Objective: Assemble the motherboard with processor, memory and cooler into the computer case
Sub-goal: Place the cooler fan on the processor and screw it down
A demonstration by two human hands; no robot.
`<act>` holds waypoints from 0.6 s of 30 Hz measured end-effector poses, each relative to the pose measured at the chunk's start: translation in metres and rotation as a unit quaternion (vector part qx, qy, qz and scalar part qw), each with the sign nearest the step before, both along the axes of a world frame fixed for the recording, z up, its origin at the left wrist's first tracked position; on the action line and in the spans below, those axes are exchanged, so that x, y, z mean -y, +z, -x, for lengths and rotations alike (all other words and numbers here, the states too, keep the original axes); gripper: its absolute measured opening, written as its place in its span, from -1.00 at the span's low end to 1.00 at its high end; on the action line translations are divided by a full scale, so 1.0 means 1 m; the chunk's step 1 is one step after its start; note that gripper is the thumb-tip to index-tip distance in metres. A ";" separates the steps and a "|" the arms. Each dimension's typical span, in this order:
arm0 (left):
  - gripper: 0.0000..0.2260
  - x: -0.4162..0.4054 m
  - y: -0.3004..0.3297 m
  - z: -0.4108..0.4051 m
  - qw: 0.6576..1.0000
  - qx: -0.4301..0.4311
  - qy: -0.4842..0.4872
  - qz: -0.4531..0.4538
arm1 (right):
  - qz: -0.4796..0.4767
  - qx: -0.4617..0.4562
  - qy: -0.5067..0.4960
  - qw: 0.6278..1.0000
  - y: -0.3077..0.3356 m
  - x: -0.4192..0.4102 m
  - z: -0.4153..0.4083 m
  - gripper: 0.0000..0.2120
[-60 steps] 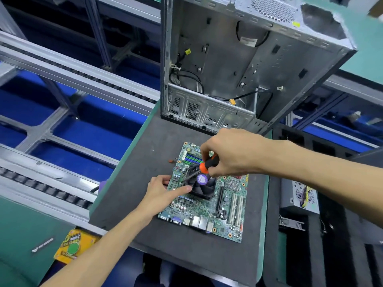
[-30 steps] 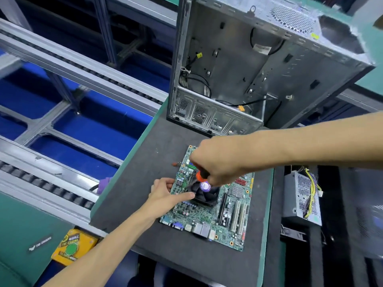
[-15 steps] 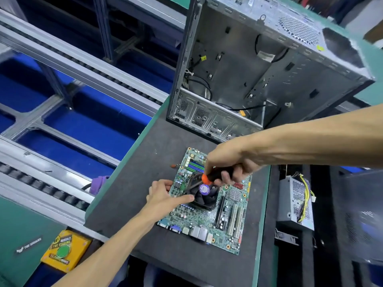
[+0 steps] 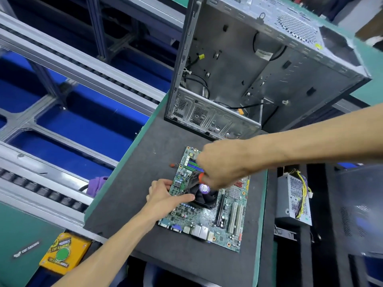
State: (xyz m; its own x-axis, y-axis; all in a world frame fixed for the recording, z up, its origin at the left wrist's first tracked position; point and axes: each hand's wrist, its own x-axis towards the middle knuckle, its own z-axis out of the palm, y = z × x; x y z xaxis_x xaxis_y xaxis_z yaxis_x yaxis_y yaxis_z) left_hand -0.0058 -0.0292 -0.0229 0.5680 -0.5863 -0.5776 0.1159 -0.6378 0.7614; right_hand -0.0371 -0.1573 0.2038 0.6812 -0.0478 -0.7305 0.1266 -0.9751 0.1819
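Fastening of the cooler (image 4: 204, 196) onto the motherboard (image 4: 209, 216) is being done, judging by the tool position. A screwdriver (image 4: 200, 176) is being gripped by the right hand (image 4: 222, 164), fingers curled round its orange-and-black handle, tip hidden under the hand at the cooler's far corner. The board is being steadied by the left hand (image 4: 165, 195), fingers lying fairly straight, thumb pressed at the cooler's near edge. The board is lying flat on the dark mat (image 4: 128, 177) beneath both hands; the empty computer case (image 4: 248, 75) is standing open beyond the right hand, well apart. Next, remaining cooler screws probably need tightening, then the board is to be lifted into the case.
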 end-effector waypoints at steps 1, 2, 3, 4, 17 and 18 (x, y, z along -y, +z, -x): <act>-0.19 0.000 0.000 -0.001 1.000 -0.007 -0.003 0.002 | -0.050 -0.044 -0.184 0.981 -0.005 0.005 0.001 -0.70; -0.16 -0.001 0.000 -0.001 1.000 -0.014 -0.006 0.003 | -0.107 -0.088 -0.370 0.918 -0.011 0.008 0.003 -0.69; -0.14 -0.001 0.000 -0.002 1.000 -0.018 -0.007 0.005 | -0.157 -0.126 -0.520 0.830 -0.016 0.012 0.004 -0.68; -0.14 -0.001 0.000 -0.002 1.000 -0.019 -0.008 0.007 | -0.193 -0.148 -0.620 0.746 -0.019 0.014 0.006 -0.67; -0.19 -0.002 0.009 0.000 1.000 -0.001 -0.013 0.004 | -0.112 -0.130 -0.374 0.911 -0.003 0.007 0.000 -0.81; -0.19 -0.003 0.010 0.000 1.000 -0.004 -0.013 0.004 | -0.071 -0.090 -0.272 0.955 0.002 0.002 0.002 -0.83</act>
State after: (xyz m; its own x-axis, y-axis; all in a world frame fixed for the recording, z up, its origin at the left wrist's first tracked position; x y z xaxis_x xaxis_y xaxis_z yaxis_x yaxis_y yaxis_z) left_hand -0.0061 -0.0263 -0.0129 0.5475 -0.6059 -0.5772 0.1053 -0.6344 0.7658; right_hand -0.0391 -0.1591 0.2063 0.4459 -0.2504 -0.8593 -0.3899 -0.9185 0.0654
